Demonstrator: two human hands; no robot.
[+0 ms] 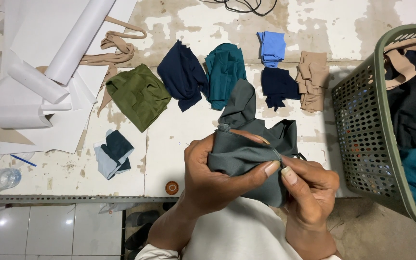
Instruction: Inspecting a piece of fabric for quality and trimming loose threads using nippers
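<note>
Head cam: both hands pinch a dark grey cloth (246, 154) just left of the green basket (362, 144), left hand (213, 178) fingers wrapped round it, right hand (309, 185) fingers pinching its edge. Several folded pieces (278, 67) already lie on the tabletop (169, 139) beyond the cloth, while the basket looks far from emptied.

I see open table (169, 144) just ahead of my hands, between the olive cloth (138, 95) and grey cloth (251, 144). The green basket (362, 130) walls off the right; paper rolls (68, 43) crowd the left.
</note>
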